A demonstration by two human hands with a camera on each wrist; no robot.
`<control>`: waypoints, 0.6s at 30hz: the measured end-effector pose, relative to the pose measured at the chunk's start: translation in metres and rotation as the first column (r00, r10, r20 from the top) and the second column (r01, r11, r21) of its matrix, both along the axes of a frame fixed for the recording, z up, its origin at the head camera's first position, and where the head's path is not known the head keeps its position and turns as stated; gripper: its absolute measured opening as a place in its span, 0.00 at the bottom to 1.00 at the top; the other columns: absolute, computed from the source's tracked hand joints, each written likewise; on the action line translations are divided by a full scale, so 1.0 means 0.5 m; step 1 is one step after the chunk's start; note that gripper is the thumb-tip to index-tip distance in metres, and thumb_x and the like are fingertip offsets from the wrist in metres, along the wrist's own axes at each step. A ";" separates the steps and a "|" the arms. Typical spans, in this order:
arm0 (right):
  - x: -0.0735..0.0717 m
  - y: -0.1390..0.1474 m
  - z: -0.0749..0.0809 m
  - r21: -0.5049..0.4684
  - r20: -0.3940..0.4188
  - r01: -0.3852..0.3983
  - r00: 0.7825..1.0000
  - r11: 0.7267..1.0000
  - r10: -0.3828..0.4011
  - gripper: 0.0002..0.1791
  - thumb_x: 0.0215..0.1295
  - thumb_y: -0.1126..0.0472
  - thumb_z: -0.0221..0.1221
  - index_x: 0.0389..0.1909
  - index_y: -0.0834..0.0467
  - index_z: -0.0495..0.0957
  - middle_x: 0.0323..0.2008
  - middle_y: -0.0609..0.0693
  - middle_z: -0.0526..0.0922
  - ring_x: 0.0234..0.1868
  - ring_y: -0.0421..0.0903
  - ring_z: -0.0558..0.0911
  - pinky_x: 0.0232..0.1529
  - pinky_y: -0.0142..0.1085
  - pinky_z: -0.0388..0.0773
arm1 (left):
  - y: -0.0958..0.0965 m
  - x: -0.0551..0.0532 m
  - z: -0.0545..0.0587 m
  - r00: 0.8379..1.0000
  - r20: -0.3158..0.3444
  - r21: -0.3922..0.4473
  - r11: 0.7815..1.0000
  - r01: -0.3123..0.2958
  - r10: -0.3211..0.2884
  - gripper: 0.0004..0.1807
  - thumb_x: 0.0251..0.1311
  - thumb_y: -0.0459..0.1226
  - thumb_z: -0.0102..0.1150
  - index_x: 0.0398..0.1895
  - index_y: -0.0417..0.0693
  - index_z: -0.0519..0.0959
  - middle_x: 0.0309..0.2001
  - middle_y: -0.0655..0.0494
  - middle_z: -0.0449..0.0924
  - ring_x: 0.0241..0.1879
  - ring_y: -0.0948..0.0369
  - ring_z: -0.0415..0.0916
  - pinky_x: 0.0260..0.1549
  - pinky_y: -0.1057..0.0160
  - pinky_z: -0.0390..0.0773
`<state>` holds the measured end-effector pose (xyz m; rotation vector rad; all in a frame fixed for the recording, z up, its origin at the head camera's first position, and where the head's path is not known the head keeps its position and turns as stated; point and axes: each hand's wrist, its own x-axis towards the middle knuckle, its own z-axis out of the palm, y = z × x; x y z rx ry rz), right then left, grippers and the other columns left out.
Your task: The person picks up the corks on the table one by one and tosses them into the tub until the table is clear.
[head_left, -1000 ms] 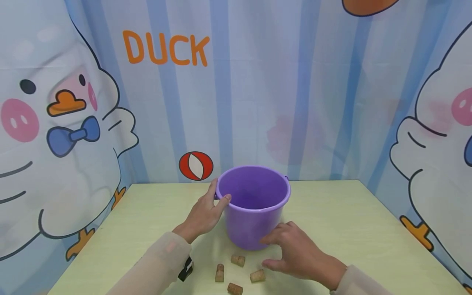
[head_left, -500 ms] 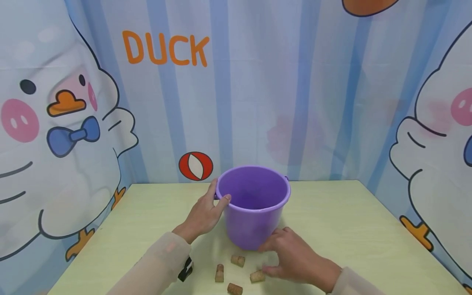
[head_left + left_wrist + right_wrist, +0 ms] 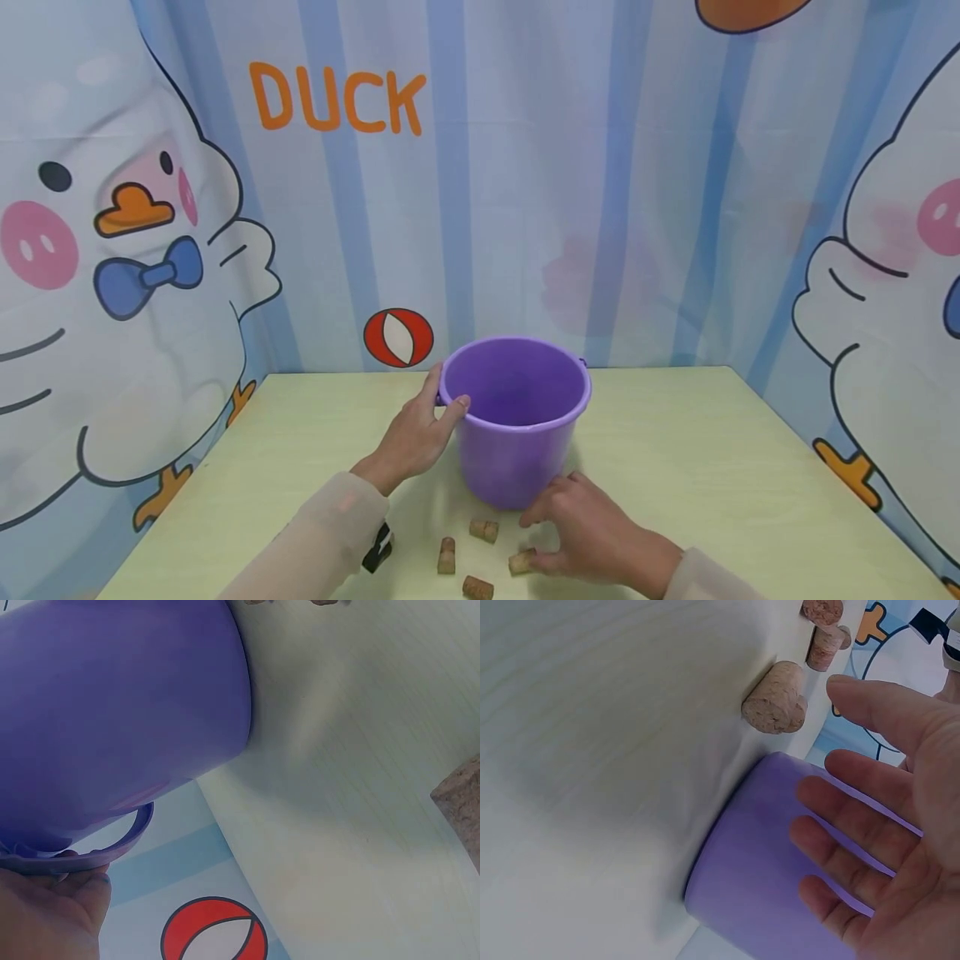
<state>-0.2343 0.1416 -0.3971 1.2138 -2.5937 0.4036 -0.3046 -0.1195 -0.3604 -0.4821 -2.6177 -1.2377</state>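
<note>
A purple bucket (image 3: 517,467) stands upright on the table. My left hand (image 3: 411,437) grips its rim on the left, thumb over the edge. In the left wrist view, my left fingers (image 3: 86,900) lie by the bucket's purple handle (image 3: 97,859). Several corks lie in front of the bucket. My right hand (image 3: 588,533) is above the rightmost cork (image 3: 519,563), its thumb overlapping it in the head view. The right wrist view shows the right fingers (image 3: 847,825) apart and slightly bent, holding nothing, with a cork (image 3: 769,705) just beyond the thumb.
Other corks include one nearest the bucket (image 3: 483,530), one to the left (image 3: 446,556) and one at the front (image 3: 477,587). A black device (image 3: 377,550) shows at the left wrist. A striped duck-print curtain (image 3: 525,167) hangs behind the pale yellow table (image 3: 675,442).
My right hand has moved down and slightly left, so its thumb now overlaps the rightmost cork. The left hand and the bucket have not moved.
</note>
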 end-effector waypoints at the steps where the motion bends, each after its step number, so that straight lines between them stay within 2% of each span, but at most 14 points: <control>1: 0.000 -0.001 -0.002 0.000 -0.005 -0.004 1.000 1.000 0.004 0.20 0.56 0.38 0.73 0.38 0.50 0.90 0.39 0.37 0.88 0.43 0.38 0.82 0.45 0.40 0.74 | 0.000 -0.001 -0.001 1.000 0.000 -0.001 1.000 -0.001 0.001 0.45 0.76 0.57 0.46 0.84 0.47 0.42 0.71 0.45 0.70 0.69 0.48 0.69 0.65 0.39 0.70; 10: 0.001 -0.008 -0.013 0.016 -0.019 -0.016 1.000 1.000 0.017 0.15 0.47 0.49 0.78 0.35 0.49 0.90 0.36 0.36 0.87 0.40 0.37 0.81 0.43 0.36 0.73 | 0.001 -0.001 0.000 1.000 -0.005 -0.009 1.000 -0.007 0.007 0.44 0.76 0.56 0.46 0.84 0.47 0.42 0.71 0.45 0.70 0.69 0.48 0.70 0.64 0.39 0.71; 18: -0.002 -0.013 -0.024 0.041 -0.054 -0.016 0.998 0.999 0.018 0.15 0.41 0.53 0.79 0.33 0.48 0.90 0.33 0.36 0.87 0.36 0.35 0.79 0.40 0.33 0.71 | 0.001 0.000 0.000 1.000 0.003 -0.006 1.000 -0.008 0.008 0.44 0.76 0.56 0.46 0.84 0.47 0.41 0.71 0.44 0.70 0.69 0.48 0.69 0.64 0.38 0.70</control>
